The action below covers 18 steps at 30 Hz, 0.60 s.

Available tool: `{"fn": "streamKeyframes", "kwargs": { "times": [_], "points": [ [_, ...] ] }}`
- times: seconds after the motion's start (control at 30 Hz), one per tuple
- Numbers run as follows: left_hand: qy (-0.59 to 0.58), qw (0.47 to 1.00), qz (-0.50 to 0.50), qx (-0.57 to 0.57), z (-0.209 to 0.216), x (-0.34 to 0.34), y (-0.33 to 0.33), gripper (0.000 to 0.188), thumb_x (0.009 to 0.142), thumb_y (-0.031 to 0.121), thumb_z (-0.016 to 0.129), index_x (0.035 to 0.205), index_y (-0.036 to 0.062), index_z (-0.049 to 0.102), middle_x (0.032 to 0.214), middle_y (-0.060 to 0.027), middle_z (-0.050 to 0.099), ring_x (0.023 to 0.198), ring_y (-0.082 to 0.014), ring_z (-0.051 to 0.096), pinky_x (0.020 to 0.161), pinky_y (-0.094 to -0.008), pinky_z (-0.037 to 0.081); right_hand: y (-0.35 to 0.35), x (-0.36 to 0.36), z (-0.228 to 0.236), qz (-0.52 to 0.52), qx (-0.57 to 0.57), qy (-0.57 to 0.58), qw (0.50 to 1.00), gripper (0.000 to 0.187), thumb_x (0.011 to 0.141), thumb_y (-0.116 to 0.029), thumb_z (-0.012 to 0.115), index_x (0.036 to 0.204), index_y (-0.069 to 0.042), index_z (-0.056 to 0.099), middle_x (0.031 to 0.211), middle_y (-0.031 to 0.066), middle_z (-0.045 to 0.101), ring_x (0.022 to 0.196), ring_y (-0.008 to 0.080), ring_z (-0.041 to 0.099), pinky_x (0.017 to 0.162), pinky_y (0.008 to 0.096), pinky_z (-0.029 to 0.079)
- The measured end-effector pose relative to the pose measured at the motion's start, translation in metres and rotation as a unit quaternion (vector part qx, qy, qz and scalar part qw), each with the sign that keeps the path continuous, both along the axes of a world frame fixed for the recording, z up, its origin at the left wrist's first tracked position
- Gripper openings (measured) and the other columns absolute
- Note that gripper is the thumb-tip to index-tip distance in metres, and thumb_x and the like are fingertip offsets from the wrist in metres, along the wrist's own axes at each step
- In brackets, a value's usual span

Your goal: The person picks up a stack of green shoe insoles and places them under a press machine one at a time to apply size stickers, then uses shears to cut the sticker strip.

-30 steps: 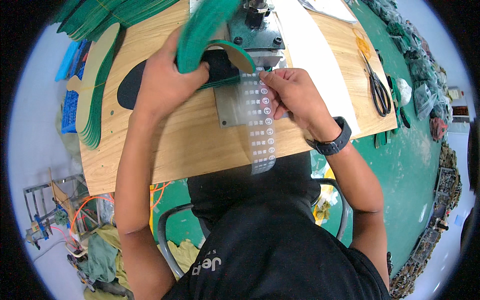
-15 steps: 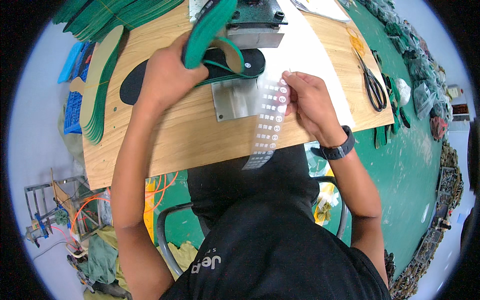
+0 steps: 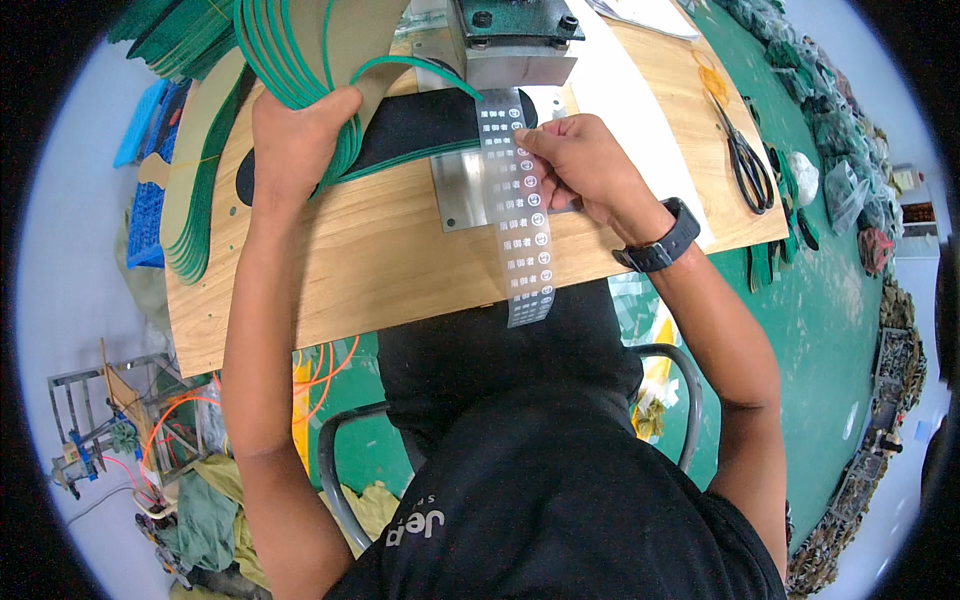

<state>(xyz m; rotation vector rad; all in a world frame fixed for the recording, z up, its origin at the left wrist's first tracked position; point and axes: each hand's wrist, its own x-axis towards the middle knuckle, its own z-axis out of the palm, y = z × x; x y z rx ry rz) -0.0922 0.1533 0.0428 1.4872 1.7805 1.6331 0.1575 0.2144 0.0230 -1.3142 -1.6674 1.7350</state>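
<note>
Left hand [image 3: 297,145]: gripping bent insoles [image 3: 310,60], left of press [image 3: 515,71].
Right hand [image 3: 588,165]: pinching clear strip [image 3: 518,212], before press.
Black insole [image 3: 415,120]: before press, one end under strip.
Strip status: seemingly laid, not yet released.

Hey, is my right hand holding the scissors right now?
No, the right hand pinches the clear printed strip, while the scissors lie apart on the wooden table.

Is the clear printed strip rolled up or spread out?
Spread out: the strip trails from the right hand, its lower end off the table.
</note>
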Motion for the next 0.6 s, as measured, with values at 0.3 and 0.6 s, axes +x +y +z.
{"fn": "streamKeyframes", "kwargs": {
  "times": [0.3, 0.6],
  "points": [
    [0.042, 0.999, -0.006, -0.016, -0.001, 0.005, -0.002, 0.016, 0.07, 0.014, 0.065, 0.077, 0.0, 0.062, 0.067, -0.0021, 0.06, 0.064, -0.0082, 0.054, 0.062, -0.0259, 0.045, 0.003, -0.004, 0.001, -0.005, 0.014, -0.019, 1.0, 0.028, 0.091, -0.019, 0.057, 0.072, 0.002, 0.06, 0.059, 0.0089, 0.061, 0.045, 0.0129, 0.059, 0.038, 0.021, 0.045],
    [0.216, 0.968, -0.071, -0.103, -0.006, 0.011, 0.0, 0.053, 0.065, 0.024, 0.071, 0.111, 0.0016, 0.057, 0.086, -0.0158, 0.065, 0.079, -0.0267, 0.063, 0.075, -0.035, 0.049, -0.003, -0.003, 0.004, -0.024, 0.002, -0.006, 1.0, 0.029, 0.092, -0.02, 0.054, 0.073, 0.001, 0.059, 0.058, 0.0084, 0.06, 0.043, 0.0139, 0.058, 0.038, 0.0223, 0.044]
  ]
}}
